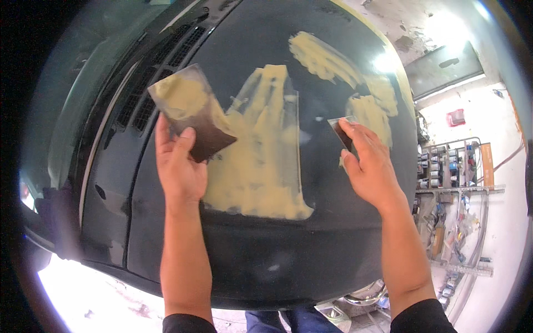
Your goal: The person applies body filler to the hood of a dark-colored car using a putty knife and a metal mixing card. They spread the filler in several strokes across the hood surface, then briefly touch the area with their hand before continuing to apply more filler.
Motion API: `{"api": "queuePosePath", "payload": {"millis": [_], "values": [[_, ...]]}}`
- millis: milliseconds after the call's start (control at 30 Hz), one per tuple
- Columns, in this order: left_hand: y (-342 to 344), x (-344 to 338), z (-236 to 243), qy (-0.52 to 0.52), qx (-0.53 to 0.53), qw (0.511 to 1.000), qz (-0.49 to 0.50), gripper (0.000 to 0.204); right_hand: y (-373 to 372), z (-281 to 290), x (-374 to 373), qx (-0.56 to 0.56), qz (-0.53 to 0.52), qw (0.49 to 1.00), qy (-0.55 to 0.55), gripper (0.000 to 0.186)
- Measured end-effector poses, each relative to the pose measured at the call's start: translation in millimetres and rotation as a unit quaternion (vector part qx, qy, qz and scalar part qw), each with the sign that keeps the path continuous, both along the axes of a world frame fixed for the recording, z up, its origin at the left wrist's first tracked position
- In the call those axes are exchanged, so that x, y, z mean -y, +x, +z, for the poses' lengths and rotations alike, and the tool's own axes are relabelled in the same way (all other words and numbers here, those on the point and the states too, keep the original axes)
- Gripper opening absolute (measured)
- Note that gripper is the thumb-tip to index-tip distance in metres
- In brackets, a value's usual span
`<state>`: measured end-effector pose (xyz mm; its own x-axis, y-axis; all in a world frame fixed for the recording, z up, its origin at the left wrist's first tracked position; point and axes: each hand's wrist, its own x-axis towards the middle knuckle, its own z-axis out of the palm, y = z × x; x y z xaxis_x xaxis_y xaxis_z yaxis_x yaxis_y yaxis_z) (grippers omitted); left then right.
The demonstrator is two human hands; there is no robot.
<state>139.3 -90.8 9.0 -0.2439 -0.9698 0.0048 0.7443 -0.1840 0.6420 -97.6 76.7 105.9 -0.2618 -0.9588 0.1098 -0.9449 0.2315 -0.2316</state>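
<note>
A dark car panel (pixel 338 244) carries pale yellow putty in a broad central patch (pixel 255 166) and smeared streaks (pixel 322 58) toward the upper right. My left hand (pixel 180 166) is shut on a square metal plate (pixel 208 133) with a lump of yellow putty (pixel 180 97) on it, held over the left edge of the central patch. My right hand (pixel 366 166) grips a thin metal spreader (pixel 338 127) at the right-hand smear; whether its edge touches the panel I cannot tell. My fingers partly hide the spreader.
Black trim with slotted vents (pixel 161 77) runs along the left. Beyond the panel's right edge stand a metal rack of cans and bottles (pixel 449 166), a red item (pixel 455 116) and a white floor (pixel 499 277). My legs (pixel 266 322) show below the panel.
</note>
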Motion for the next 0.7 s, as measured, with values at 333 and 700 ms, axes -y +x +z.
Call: {"api": "queuePosePath", "payload": {"millis": [333, 700], "values": [[-9.7, -25.6, 14.3, 0.073, -0.037, 0.988, -0.133, 0.058, 56.3, 14.5, 63.5, -0.045, 0.153, 0.983, -0.091, 0.046], [-9.2, -27.3, 9.6, 0.045, -0.062, 0.992, -0.099, 0.058, 58.1, 8.0, 44.4, -0.116, 0.218, 0.968, 0.052, 0.044]]}}
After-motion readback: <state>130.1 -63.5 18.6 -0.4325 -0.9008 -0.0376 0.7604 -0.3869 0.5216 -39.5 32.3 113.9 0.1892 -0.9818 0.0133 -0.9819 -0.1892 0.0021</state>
